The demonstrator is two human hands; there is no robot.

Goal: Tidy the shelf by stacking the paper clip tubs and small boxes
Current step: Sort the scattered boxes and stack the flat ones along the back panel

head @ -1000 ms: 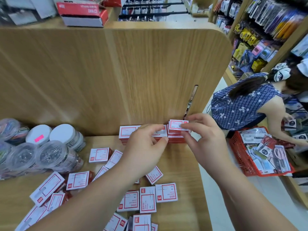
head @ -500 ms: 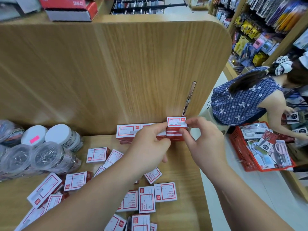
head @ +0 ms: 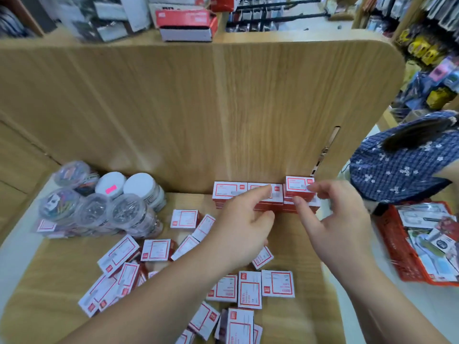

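Small red-and-white boxes stand in a row of low stacks (head: pixel 229 192) against the wooden back panel (head: pixel 223 108). My left hand (head: pixel 243 227) holds the middle stack (head: pixel 264 204), index finger on top and thumb at its front. At the taller right stack, my right hand (head: pixel 332 219) pinches the top box (head: pixel 296 184) between fingertip and thumb. Several loose boxes (head: pixel 277 284) lie scattered on the shelf board (head: pixel 290 247) under my arms. Clear paper clip tubs (head: pixel 124 209) with white lids are piled at the left.
The shelf ends just right of the stacks, with floor beyond. A person in a blue patterned top (head: pixel 402 162) crouches there beside a red basket (head: pixel 397 256) of goods. A red carton (head: pixel 186 21) sits on top of the panel.
My right hand set the box down on the right stack and its fingers have loosened slightly. My left hand stayed on the middle stack. The camera tilted down a little.
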